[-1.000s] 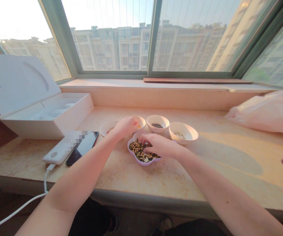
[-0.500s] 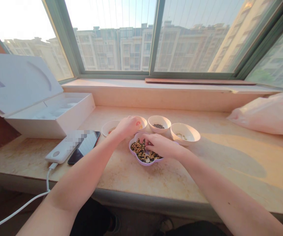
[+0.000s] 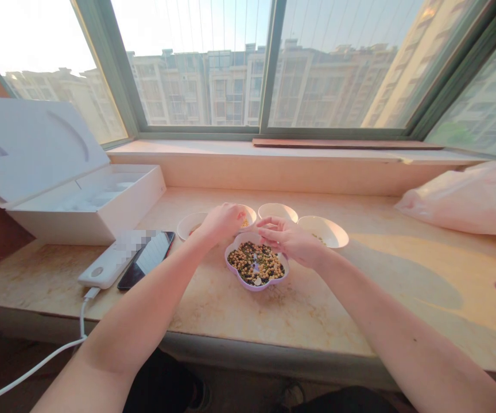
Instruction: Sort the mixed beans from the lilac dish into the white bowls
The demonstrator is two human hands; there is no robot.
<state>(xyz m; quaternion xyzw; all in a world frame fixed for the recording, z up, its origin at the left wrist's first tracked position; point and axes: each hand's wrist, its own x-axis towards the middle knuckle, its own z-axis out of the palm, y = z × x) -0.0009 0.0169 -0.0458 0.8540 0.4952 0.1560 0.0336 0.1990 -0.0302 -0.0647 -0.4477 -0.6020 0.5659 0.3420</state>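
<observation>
A lilac flower-shaped bowl (image 3: 252,285) holds a mix of tan, dark and greenish beans (image 3: 252,264), with a bit of lilac bottom showing in the middle. Just above its far right rim is my right hand (image 3: 289,238), fingertips drawn together; anything tiny between them is too small to make out. My left hand (image 3: 228,219) is curled closed at a small white bowl (image 3: 250,212) with some yellowish pieces in it, and its grip is hidden. Three more white bowls stand in the row: one at the left (image 3: 184,225), two at the right (image 3: 278,210) (image 3: 332,229).
On the left lie a black phone (image 3: 147,261), a white power bank (image 3: 110,267) with a cable (image 3: 82,315), and an open white box (image 3: 114,201). A pinkish plastic bag (image 3: 467,198) rests at the back right. Behind the stone counter (image 3: 360,310) is a window.
My right hand has risen out of the beans in the lilac bowl and moved away from me, toward the white bowls. My left hand stays at its white bowl.
</observation>
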